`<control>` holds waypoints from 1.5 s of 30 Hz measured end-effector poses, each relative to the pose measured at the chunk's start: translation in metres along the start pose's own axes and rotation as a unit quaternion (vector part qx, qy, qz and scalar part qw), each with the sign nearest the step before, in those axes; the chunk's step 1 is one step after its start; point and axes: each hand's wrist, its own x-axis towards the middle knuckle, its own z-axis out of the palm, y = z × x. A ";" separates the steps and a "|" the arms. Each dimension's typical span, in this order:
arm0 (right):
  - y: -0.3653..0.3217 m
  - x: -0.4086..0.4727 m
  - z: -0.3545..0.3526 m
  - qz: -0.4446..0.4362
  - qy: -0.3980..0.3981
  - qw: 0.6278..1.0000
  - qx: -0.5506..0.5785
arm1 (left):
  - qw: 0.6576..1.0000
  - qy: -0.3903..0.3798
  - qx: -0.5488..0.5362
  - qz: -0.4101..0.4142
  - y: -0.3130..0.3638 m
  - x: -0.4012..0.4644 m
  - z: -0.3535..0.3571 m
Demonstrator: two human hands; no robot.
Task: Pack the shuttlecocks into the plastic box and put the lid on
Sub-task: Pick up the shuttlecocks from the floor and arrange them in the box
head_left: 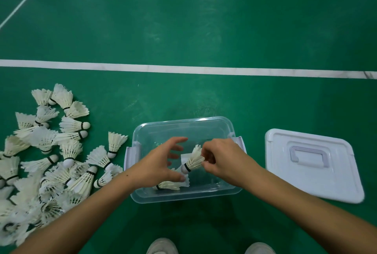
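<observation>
A clear plastic box (pixel 184 129) sits open on the green floor (pixel 204 18) at the picture's centre. Above it, the right hand (pixel 221 160) pinches a shuttlecock (pixel 193 160) by its feathers, cork pointing toward seven o'clock. The left hand (pixel 161 162) hovers beside it, fingers spread. Another shuttlecock (pixel 169 185) lies inside the box. A heap of shuttlecocks (pixel 47 151) lies at nine o'clock; the white lid (pixel 314 165) lies at three o'clock.

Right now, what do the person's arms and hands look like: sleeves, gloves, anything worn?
Both forearms are bare to the frame edge: no sleeves show. The left hand and right hand wear no gloves, rings or watch. A small dark spot marks the left forearm.
</observation>
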 end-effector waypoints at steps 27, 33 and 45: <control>0.000 0.034 0.049 0.242 -0.184 0.926 0.222 | 0.980 -0.064 0.162 -0.100 -0.019 0.028 0.022; -0.003 0.033 0.047 0.213 -0.202 0.944 0.154 | 0.979 -0.053 0.180 -0.086 -0.015 0.024 0.023; -0.034 0.026 -0.024 0.075 -0.035 0.986 0.145 | 0.977 0.204 0.036 0.046 0.033 -0.045 -0.048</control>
